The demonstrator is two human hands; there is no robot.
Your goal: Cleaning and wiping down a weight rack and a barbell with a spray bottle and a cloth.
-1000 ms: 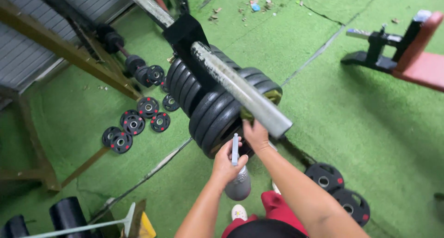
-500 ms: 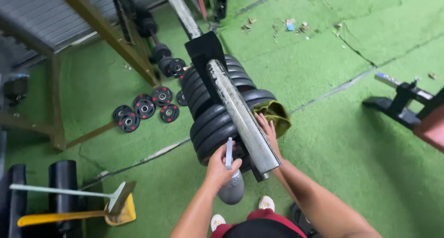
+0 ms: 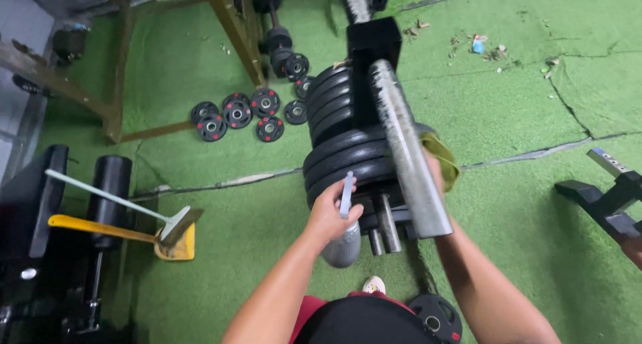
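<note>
Clearly the left hand (image 3: 329,218) is clenched around the neck of a grey spray bottle (image 3: 341,245), its fingers (image 3: 342,191) curled tight at the pale blue trigger head, just below centre of the frame. The bottle hangs nozzle-up just beside the stack of black rubber weight plates (image 3: 341,158). The right hand (image 3: 435,170) is mostly hidden behind the worn grey steel bar sleeve (image 3: 408,158) that runs down the middle; whether its fingers are clenched or loose I cannot tell, but it meets an olive-green cloth (image 3: 443,158) pressed to the right of the bar.

As a judgement: spray could drift onto the green artificial turf floor (image 3: 521,117) rather than the metal, and a wet sleeve may let the cloth slip. The shoe (image 3: 374,285) stands near the plates. Small black plates (image 3: 234,113) lie at upper left; a yellow dustpan with a pale-handled broom (image 3: 170,237) sits at left.
</note>
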